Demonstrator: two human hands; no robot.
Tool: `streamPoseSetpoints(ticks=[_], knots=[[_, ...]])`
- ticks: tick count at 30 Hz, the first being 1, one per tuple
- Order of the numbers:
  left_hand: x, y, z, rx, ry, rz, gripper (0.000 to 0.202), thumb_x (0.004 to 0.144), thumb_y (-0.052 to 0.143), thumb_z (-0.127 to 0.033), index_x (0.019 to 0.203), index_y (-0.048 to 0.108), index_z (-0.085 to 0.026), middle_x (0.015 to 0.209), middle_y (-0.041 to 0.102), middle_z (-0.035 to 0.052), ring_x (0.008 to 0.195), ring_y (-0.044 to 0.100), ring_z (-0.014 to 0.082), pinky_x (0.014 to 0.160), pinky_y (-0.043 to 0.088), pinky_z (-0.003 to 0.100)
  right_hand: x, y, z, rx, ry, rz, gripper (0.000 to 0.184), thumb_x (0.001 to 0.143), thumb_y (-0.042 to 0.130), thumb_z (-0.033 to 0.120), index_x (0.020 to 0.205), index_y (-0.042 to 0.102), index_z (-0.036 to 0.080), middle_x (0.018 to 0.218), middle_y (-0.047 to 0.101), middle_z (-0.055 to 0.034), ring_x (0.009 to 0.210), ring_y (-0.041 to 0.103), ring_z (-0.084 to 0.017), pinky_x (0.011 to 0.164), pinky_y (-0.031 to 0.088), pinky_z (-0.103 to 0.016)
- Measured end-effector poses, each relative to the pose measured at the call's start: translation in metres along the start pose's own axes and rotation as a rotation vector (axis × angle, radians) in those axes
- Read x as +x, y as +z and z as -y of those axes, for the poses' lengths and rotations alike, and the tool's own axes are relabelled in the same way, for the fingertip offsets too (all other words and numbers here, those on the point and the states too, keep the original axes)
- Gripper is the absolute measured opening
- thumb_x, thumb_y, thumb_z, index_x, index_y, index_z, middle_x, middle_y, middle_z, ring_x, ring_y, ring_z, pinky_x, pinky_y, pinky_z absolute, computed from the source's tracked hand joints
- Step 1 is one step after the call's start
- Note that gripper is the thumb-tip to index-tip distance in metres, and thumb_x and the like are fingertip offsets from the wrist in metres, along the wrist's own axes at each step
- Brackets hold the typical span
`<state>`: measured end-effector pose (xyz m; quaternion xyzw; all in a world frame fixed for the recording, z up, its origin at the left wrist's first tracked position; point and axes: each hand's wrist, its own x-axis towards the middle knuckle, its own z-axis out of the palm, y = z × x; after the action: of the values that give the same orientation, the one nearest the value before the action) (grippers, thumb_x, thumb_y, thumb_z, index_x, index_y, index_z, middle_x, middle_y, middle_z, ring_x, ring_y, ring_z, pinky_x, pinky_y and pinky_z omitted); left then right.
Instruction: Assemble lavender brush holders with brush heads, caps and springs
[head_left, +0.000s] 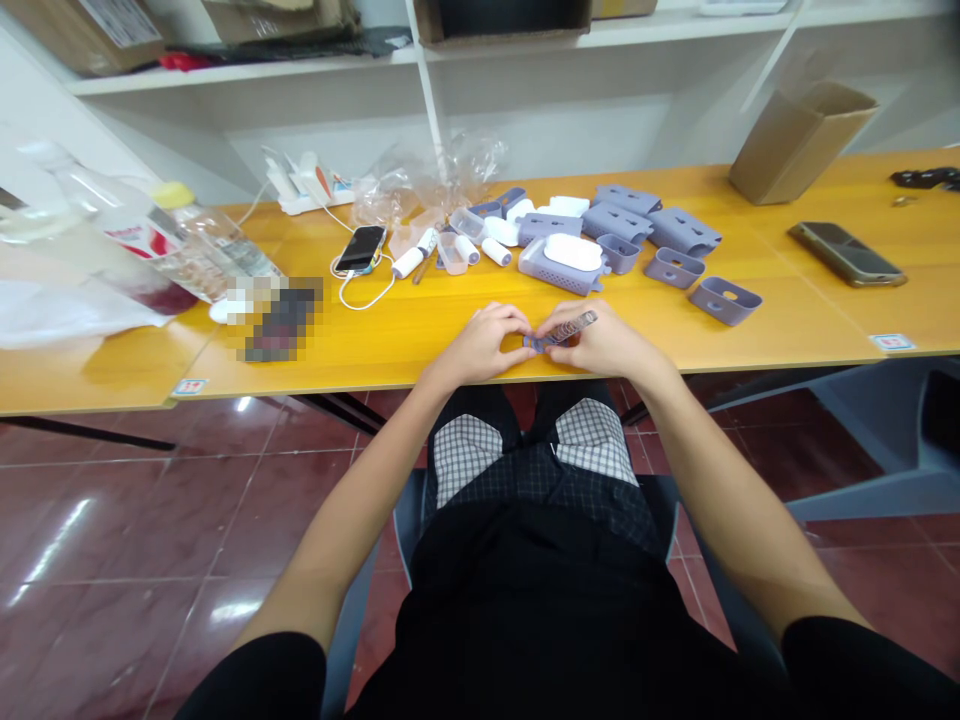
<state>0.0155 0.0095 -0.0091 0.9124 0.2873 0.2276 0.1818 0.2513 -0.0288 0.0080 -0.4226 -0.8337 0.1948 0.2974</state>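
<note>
Near the table's front edge, my left hand (487, 342) is closed, thumb and fingertips pinching a small purple-grey part (531, 343). Close against it, my right hand (600, 340) is wrapped round a slim, pen-like tool with a patterned handle (577, 325). The tool slants up to the right, and its lower end meets the small part; fingers hide the exact contact. Just beyond my hands lies a perforated purple-grey case (559, 268) with a white oval piece (573, 251) on top.
Purple-grey housings (619, 221), open purple-grey cups (726, 300) and white cylinders (409, 262) lie behind my hands. A charging phone (361, 249) and bottles (217, 235) are leftward. Rightward are another phone (847, 253) and a cardboard box (799, 145). Shelves (637, 40) rise behind.
</note>
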Motion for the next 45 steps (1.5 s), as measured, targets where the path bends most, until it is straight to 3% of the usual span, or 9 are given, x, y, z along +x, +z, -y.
streamPoseSetpoints(ticks=[18,24,32,39,45], knots=[[0.001,0.0,-0.003,0.052,-0.005,0.015,0.026,0.098,0.064,-0.04,0.112,0.075,-0.022,0.122,0.071,0.0101,0.118,0.062,0.0302,0.11,0.046,0.05,-0.001,0.0,-0.008,-0.09,-0.022,0.074,0.017,0.08,0.075,0.018,0.095,0.081,0.025,0.101,0.079,-0.0046,0.092,0.074,-0.026,0.092,0.058,-0.041],[0.002,0.0,-0.004,0.039,-0.008,0.011,0.024,0.097,0.066,-0.041,0.11,0.075,-0.022,0.121,0.072,0.0094,0.118,0.062,0.0299,0.109,0.046,0.05,-0.003,-0.003,-0.015,-0.001,0.017,0.092,0.029,0.078,0.076,0.019,0.106,0.082,0.026,0.104,0.081,-0.0037,0.083,0.072,-0.023,0.077,0.057,-0.036],[0.005,-0.002,-0.003,-0.053,-0.045,0.006,0.02,0.091,0.073,-0.036,0.104,0.073,-0.021,0.118,0.075,0.0089,0.117,0.066,0.0292,0.11,0.049,0.051,-0.005,0.001,-0.018,0.146,0.003,0.018,0.027,0.076,0.074,0.022,0.103,0.08,0.023,0.102,0.077,-0.0049,0.083,0.068,-0.022,0.075,0.054,-0.035],[0.009,0.005,-0.009,-0.292,-0.233,-0.035,0.024,0.084,0.078,-0.03,0.103,0.074,-0.016,0.09,0.077,0.0057,0.081,0.071,0.0195,0.079,0.058,0.036,-0.006,0.003,-0.016,0.116,-0.045,-0.095,0.021,0.075,0.075,0.019,0.095,0.077,0.024,0.096,0.074,-0.0036,0.085,0.066,-0.022,0.081,0.053,-0.037],[0.011,0.01,-0.009,-0.441,-0.299,-0.069,0.027,0.082,0.08,-0.027,0.105,0.074,-0.014,0.085,0.076,0.005,0.075,0.068,0.0155,0.073,0.055,0.03,-0.005,0.008,-0.02,0.083,-0.067,-0.163,0.018,0.075,0.076,0.019,0.092,0.075,0.023,0.092,0.073,-0.0038,0.081,0.065,-0.022,0.077,0.052,-0.037]])
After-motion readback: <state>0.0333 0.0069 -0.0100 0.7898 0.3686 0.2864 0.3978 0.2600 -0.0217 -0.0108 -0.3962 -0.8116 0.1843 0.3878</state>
